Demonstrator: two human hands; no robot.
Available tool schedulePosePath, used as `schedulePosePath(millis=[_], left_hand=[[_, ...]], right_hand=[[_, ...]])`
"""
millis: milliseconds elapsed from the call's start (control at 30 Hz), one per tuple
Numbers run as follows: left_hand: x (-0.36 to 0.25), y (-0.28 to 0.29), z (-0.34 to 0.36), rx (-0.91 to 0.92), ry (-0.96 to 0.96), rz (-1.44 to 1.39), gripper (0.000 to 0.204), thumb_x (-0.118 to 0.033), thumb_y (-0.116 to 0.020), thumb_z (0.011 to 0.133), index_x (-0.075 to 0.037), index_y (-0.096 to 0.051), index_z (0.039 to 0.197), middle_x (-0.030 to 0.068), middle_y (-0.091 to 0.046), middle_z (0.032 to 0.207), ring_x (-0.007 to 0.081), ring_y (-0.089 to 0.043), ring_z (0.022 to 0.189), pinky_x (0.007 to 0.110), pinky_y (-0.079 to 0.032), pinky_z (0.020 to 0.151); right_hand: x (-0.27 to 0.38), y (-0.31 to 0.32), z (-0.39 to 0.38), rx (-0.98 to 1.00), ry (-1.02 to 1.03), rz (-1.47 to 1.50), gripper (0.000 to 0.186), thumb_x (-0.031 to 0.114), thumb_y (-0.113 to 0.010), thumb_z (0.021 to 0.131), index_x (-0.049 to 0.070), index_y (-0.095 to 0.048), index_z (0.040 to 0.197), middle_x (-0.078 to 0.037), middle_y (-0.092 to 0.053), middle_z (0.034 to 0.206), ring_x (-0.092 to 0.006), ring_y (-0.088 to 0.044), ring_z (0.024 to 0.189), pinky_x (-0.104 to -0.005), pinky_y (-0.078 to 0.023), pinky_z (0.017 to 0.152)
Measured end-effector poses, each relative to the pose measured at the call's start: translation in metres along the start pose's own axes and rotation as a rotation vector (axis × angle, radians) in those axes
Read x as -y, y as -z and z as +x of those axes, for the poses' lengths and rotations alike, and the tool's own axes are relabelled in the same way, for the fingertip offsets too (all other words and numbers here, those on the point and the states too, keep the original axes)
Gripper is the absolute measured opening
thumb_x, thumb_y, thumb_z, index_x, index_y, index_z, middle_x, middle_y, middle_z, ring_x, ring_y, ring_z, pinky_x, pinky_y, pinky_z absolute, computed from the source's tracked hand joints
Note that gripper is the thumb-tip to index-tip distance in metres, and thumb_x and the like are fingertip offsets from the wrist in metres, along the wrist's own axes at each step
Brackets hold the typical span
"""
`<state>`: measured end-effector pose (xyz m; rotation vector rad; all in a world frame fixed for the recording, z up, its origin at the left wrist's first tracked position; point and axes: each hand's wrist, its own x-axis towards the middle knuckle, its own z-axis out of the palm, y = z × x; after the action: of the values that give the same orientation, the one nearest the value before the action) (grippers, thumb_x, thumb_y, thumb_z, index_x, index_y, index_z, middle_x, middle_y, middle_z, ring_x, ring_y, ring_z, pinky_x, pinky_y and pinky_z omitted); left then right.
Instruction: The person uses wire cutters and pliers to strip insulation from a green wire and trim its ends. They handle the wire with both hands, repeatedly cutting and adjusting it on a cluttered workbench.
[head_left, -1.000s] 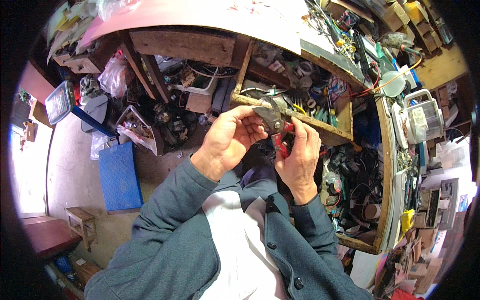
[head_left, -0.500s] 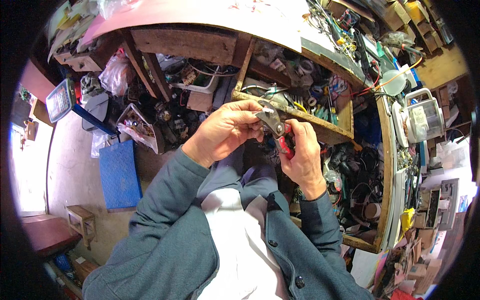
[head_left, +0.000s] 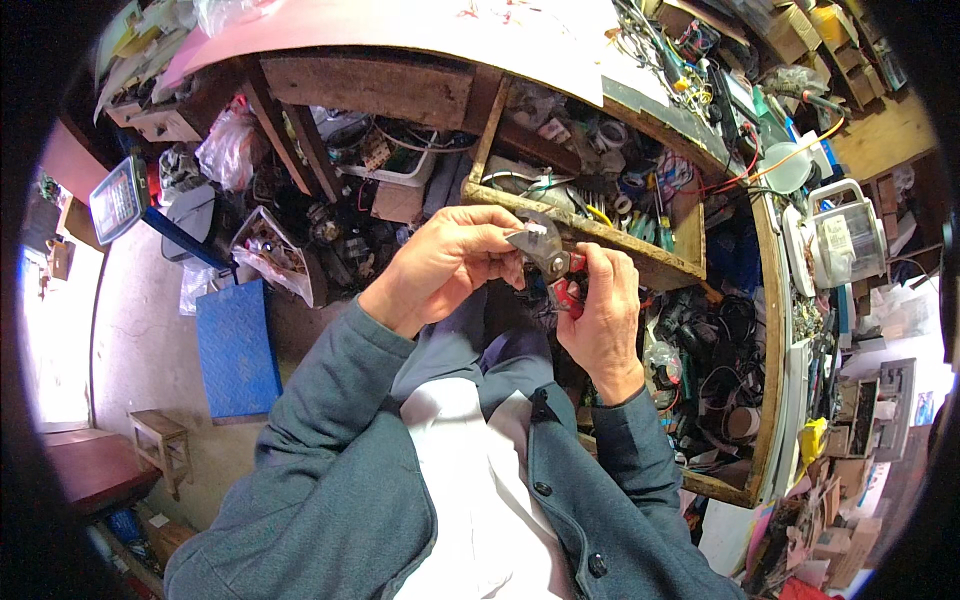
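In my right hand are cutters with red handles and a dark metal head with a round pivot bolt, held in front of my body below the open wooden drawer. My left hand pinches at the tip of the cutters' head, where a small light bit shows; whether it grips that bit or the metal cannot be told. The drawer holds tools, tape rolls and wires.
A pink-topped bench spans the top. At left are a platform scale, a white bin and a wooden stool. At right are a cluttered wooden compartment and a clear plastic appliance among cartons.
My left hand has shifted leftward and turned, with its fingers now pinched at the cutters' tip. My right hand and the cutters have moved slightly within the same area.
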<state>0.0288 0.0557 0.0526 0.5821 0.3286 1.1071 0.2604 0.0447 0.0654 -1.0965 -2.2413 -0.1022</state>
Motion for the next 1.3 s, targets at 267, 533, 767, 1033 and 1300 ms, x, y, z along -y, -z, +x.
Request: schedulePosePath(millis=[267,533,767,1033,1300], left_hand=[[-0.009,-0.004,-0.002,-0.035,-0.020,0.196,0.015,-0.008,-0.063,0.095,0.002,-0.067,0.106,0.0115,-0.072,0.099,0.0210,-0.068,0.082,0.037,-0.057,0.078],[-0.002,0.001,-0.001,-0.043,-0.029,0.164,0.015,-0.012,-0.063,0.098,-0.001,-0.066,0.107,0.0111,-0.071,0.104,0.0204,-0.069,0.091,0.038,-0.059,0.080],[0.019,-0.002,0.002,-0.083,-0.171,0.079,0.013,-0.009,-0.066,0.096,-0.001,-0.067,0.107,0.0114,-0.072,0.106,0.0220,-0.071,0.096,0.041,-0.061,0.084],[0.031,-0.016,0.001,-0.165,-0.296,0.065,0.012,-0.006,-0.069,0.094,0.000,-0.070,0.104,0.0112,-0.074,0.099,0.0208,-0.072,0.090,0.037,-0.061,0.083],[0.025,-0.021,0.000,-0.202,-0.309,0.163,0.014,-0.004,-0.070,0.093,0.004,-0.070,0.105,0.0129,-0.074,0.099,0.0184,-0.072,0.089,0.032,-0.060,0.084]], right_hand=[[-0.001,0.002,0.000,0.070,-0.005,0.040,0.072,-0.007,-0.069,0.056,0.000,-0.049,0.125,-0.017,-0.055,0.096,-0.0370,-0.055,0.089,-0.0443,-0.047,0.078],[-0.007,-0.007,-0.006,0.071,-0.015,0.132,0.069,-0.007,-0.069,0.058,-0.001,-0.049,0.124,-0.015,-0.055,0.088,-0.0359,-0.056,0.080,-0.0433,-0.049,0.072],[0.002,-0.009,-0.011,0.071,-0.069,0.274,0.056,-0.012,-0.063,0.067,0.000,-0.050,0.120,-0.016,-0.054,0.091,-0.0323,-0.059,0.077,-0.0368,-0.051,0.071],[0.001,-0.014,-0.021,0.150,-0.181,0.478,0.057,-0.009,-0.061,0.070,0.000,-0.049,0.125,-0.013,-0.053,0.094,-0.0253,-0.057,0.078,-0.0344,-0.050,0.073],[0.000,-0.006,-0.013,0.236,-0.148,0.543,0.066,-0.008,-0.061,0.067,0.002,-0.046,0.130,-0.017,-0.050,0.101,-0.0346,-0.055,0.088,-0.0388,-0.049,0.083]])
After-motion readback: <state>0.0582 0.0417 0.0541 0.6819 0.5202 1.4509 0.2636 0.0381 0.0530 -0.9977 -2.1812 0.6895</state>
